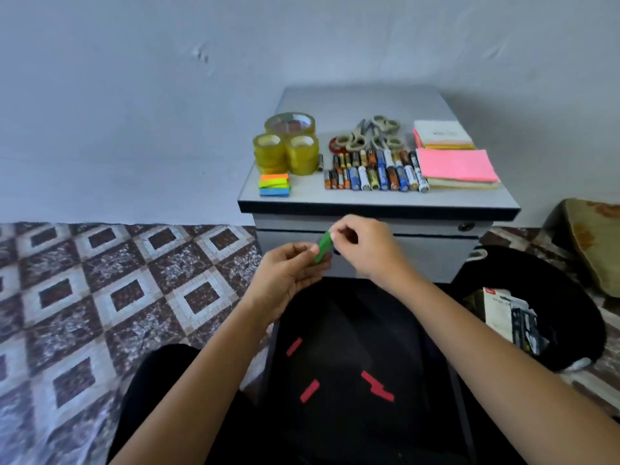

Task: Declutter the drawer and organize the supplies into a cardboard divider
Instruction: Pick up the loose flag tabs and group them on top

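Note:
Both hands hold one small green strip (pixel 323 247) in front of the grey cabinet (pixel 379 203). My left hand (pixel 290 276) grips its lower end and my right hand (pixel 364 246) pinches its top. Below my arms lies the dark open drawer (pixel 355 364) with three red strips (pixel 310 391) on its bottom. On the cabinet top sit three tape rolls (pixel 288 146), stacked coloured sticky flags (pixel 274 185), several scissors (pixel 372 134), rows of batteries (pixel 374 171) and pads of sticky notes (pixel 454 164).
A black bag (pixel 550 297) on the floor at the right holds a printed stapler package (pixel 510 317). A green cushion (pixel 593 243) lies at the far right. Patterned tile floor (pixel 110 290) spreads to the left. A plain wall stands behind the cabinet.

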The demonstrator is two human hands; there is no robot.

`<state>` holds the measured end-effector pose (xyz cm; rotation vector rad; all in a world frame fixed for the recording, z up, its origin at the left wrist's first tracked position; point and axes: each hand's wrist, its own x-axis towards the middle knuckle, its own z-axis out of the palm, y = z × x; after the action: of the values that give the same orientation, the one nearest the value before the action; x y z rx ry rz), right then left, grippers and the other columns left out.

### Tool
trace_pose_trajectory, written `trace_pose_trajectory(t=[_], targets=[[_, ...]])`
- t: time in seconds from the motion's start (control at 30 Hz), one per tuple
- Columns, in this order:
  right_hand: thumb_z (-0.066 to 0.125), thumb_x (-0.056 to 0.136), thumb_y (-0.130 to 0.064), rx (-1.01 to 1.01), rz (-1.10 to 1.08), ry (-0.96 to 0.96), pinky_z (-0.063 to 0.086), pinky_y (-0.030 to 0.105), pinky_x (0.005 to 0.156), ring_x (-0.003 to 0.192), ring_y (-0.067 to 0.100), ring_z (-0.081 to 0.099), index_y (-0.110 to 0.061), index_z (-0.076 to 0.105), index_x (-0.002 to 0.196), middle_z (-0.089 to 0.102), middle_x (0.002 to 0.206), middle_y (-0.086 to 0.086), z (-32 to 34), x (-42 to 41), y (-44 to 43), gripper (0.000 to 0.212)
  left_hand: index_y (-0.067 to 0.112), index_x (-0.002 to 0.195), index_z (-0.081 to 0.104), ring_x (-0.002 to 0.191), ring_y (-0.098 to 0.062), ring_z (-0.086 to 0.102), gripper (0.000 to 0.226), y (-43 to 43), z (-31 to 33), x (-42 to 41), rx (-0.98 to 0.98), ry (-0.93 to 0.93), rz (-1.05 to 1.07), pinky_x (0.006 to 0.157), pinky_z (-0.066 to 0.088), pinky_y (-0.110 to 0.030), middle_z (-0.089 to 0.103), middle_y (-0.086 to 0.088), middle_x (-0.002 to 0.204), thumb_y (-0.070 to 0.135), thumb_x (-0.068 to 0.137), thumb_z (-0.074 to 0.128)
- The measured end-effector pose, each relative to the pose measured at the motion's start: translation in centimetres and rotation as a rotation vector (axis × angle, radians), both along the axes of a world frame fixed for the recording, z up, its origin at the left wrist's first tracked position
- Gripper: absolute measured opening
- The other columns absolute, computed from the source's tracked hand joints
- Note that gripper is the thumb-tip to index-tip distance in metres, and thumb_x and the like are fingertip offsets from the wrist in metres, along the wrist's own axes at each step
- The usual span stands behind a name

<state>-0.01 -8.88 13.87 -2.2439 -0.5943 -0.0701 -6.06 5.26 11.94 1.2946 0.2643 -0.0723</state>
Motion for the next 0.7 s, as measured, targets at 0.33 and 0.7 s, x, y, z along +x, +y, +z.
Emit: trace_pose_trajectory(t=[0.33,0.7], targets=[[0.049,0.092,-0.016,-0.273,0.002,-0.244,0.041,0.028,0.063,0.071,0.017,0.055,-0.007,0.067,0.094,0.068,0.088,0.006,5.6,6.1,6.1,0.020,0.012,0.107,0.069,0.082,-0.012,0.057,0.023,1.5,4.1,5.4,0.806,-0.136,0.435,0.068,0.037,-0.020,0.068,-0.001,0.091,0.022,0.090,0.058],[0.047,0.092,-0.021,-0.492,-0.040,-0.297,0.054,0.035,0.069,0.083,0.025,0.064,-0.015,0.070,0.091,0.069,0.091,0.005,5.2,8.6,7.5,0.024,0.018,0.107,0.068,0.095,-0.024,0.056,0.024,1.3,2.8,5.2,1.345,-0.253,0.483,0.059,0.034,-0.028,0.057,-0.004,0.110,0.029,0.094,0.051]])
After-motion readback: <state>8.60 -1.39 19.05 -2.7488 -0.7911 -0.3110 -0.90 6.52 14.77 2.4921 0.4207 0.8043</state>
